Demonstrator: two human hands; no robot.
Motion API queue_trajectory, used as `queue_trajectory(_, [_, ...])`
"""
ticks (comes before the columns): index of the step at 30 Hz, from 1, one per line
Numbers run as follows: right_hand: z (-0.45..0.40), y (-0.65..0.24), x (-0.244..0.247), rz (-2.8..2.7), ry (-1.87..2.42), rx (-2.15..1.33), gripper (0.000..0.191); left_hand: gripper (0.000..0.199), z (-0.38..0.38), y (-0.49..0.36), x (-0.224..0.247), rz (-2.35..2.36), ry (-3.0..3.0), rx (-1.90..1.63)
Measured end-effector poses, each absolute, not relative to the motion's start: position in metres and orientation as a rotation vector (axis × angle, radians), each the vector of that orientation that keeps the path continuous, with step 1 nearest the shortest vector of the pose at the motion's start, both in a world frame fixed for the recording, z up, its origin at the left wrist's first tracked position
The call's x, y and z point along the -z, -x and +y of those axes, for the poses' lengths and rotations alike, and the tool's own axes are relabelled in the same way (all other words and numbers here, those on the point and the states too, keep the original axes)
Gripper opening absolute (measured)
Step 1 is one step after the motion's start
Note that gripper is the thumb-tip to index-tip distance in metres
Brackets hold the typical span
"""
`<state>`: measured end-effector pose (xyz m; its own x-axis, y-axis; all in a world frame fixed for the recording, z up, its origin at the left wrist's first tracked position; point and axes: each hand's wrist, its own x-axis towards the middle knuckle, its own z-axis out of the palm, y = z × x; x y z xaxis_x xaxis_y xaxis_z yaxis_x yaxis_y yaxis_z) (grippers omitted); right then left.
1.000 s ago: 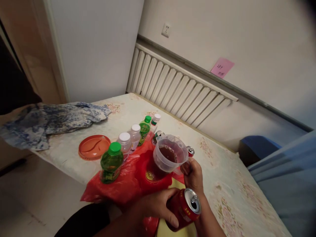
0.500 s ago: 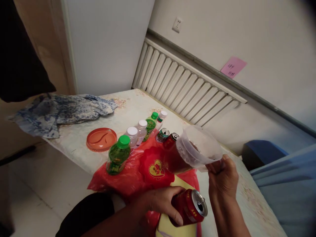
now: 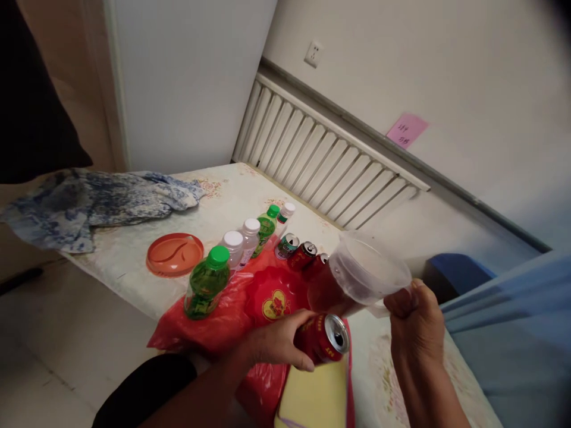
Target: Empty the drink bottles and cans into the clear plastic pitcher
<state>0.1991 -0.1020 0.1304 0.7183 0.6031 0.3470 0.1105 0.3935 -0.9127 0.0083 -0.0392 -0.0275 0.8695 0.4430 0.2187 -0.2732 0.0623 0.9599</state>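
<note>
My left hand [image 3: 281, 342] wraps around a red drink can [image 3: 319, 340], tilted with its opened top toward the right. In my right hand [image 3: 414, 315] is the handle of a clear plastic jug [image 3: 357, 267], which leans and holds dark reddish-brown liquid. Below the can lies a yellow box or board [image 3: 314, 392]. A red scalloped plate [image 3: 267, 297] with a yellow heart print sits left of the jug. Behind it stand a red can [image 3: 303, 254], a green-and-white can [image 3: 286, 245] and another red can [image 3: 320, 261] partly hidden by the jug.
A row of bottles includes a green-capped bottle [image 3: 207, 282] and a white-capped bottle [image 3: 248, 238]. They stand on and behind a red plastic bag [image 3: 178, 330]. Left of them are an orange lid [image 3: 175, 254] and blue-white cloth [image 3: 129, 199]. A radiator [image 3: 321, 142] lines the wall.
The red can in my left hand has moved up and left, closer to the jug. My right hand and the jug have shifted slightly right. The whole view has turned a little.
</note>
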Motion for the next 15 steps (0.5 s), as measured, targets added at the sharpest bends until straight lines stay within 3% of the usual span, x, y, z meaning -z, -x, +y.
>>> queue_trajectory(11, [-0.128,-0.234,-0.143,-0.783,1.332,-0.336,0.039,0.068,-0.021,-0.009,0.016,0.327,-1.238,-0.816])
queue_trajectory(15, [-0.139,-0.235,-0.149,-0.796,1.427,-0.347,0.041,0.074,-0.015,-0.013,0.019,0.359,-1.166,-0.876])
